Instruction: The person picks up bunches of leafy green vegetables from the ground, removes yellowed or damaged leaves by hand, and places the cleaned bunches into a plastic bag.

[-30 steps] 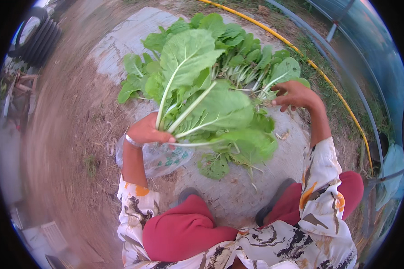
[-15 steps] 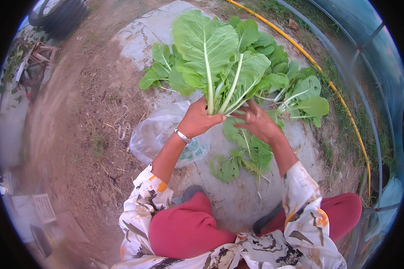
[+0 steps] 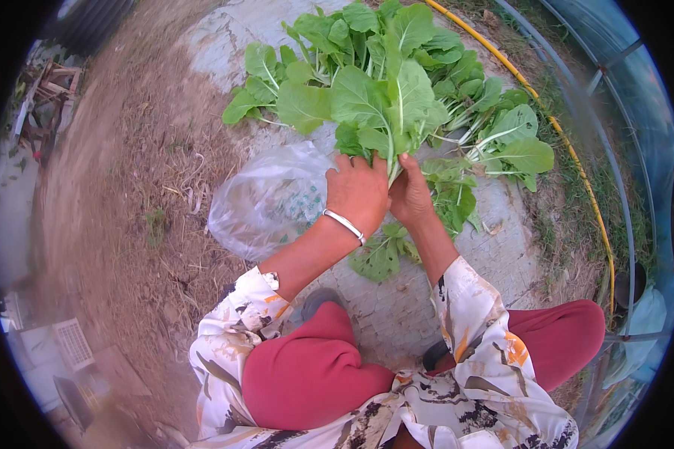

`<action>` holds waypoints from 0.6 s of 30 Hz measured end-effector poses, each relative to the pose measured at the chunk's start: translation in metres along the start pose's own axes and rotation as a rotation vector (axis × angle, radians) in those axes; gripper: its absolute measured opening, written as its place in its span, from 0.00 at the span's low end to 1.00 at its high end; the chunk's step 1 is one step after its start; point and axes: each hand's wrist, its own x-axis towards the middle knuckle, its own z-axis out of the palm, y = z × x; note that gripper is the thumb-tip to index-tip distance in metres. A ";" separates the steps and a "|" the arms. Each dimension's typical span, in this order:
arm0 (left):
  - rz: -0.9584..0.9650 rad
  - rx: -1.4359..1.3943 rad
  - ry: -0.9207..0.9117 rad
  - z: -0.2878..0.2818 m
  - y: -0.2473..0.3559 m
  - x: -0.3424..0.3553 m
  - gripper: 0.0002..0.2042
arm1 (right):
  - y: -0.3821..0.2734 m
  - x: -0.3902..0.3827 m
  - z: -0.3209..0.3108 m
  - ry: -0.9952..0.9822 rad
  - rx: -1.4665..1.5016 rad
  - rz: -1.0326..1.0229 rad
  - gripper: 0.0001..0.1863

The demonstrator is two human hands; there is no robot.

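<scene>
We see one bunch of broad green, pale-stemmed leaves [image 3: 398,105] above one grey slab [image 3: 505,258], long axis and tips pointing away from us, the right hand [image 3: 412,196] closed round its base, the left hand [image 3: 358,196] curled against it, grip hidden, near one clear plastic bag [image 3: 251,202].

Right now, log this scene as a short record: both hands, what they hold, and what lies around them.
Left hand: closed on the stems of a leafy bunch; silver bracelet on the wrist
Right hand: against the stem ends, thumb raised; grip unclear
Bunch: green leaves, pale stems, leaves pointing away from the person
Plastic bag: clear, green print, left of the hands
Other greens: spread beyond the hands and to the right
Yellow hose: curves along the right
</scene>
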 end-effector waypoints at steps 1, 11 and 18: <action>0.011 -0.022 -0.001 -0.003 0.000 -0.004 0.33 | 0.003 -0.001 0.001 0.028 0.057 0.011 0.26; -0.054 -0.755 0.104 -0.035 -0.051 -0.019 0.31 | 0.004 -0.007 -0.012 0.089 0.128 0.045 0.23; -0.258 0.137 0.414 -0.045 -0.162 -0.065 0.35 | 0.001 -0.017 -0.004 0.026 0.168 0.085 0.27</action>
